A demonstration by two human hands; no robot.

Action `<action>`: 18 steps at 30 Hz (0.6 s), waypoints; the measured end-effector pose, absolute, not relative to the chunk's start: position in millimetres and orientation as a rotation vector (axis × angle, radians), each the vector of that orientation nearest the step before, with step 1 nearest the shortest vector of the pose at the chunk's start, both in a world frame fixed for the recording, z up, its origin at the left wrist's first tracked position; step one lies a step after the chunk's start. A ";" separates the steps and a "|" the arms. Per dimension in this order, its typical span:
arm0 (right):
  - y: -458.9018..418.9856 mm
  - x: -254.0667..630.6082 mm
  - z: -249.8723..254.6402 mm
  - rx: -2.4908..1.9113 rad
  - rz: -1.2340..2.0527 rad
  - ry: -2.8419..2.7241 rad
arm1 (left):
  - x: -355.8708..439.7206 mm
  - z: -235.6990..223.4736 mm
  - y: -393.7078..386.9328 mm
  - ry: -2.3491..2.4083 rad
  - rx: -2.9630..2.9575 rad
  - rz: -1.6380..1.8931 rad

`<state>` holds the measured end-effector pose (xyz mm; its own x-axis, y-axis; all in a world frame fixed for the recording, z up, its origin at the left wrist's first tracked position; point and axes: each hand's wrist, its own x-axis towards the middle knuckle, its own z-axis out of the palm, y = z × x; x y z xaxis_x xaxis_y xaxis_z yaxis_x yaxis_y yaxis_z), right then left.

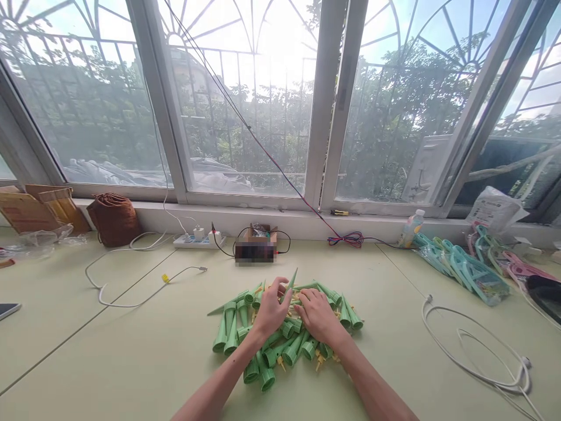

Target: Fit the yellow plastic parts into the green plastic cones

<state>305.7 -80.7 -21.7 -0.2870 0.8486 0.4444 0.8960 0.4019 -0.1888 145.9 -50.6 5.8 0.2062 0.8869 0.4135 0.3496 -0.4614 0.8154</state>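
My left hand (274,307) is closed round a green plastic cone spike (293,279), its point tilted up. Just to the right, my right hand (318,313) reaches into the pile with its fingers bent together; whatever lies under the fingertips is hidden. Around and beneath both hands spreads a heap of similar hollow green cones (266,377), many with their wide ribbed ends towards me. Small yellow plastic pieces (281,362) lie among them, some partly covered by the cones.
Behind the pile are a small box-like device (254,252) with cables and a white power strip (199,241). A brown pouch (114,219) sits at the back left. White cables (475,365) coil at right, near packed teal plastic items (464,266) and a bottle (411,228).
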 end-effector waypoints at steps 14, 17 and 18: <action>-84.0 304.4 -18.0 -1.529 -0.052 -2.122 | 145.1 5.6 -49.7 1.151 1.939 1.216; -84.0 304.7 -17.8 -1.486 -0.014 -2.081 | 144.8 6.8 -49.9 1.149 1.938 1.225; -84.2 304.8 -17.3 -1.462 -0.003 -2.063 | 144.6 7.2 -49.8 1.150 1.935 1.230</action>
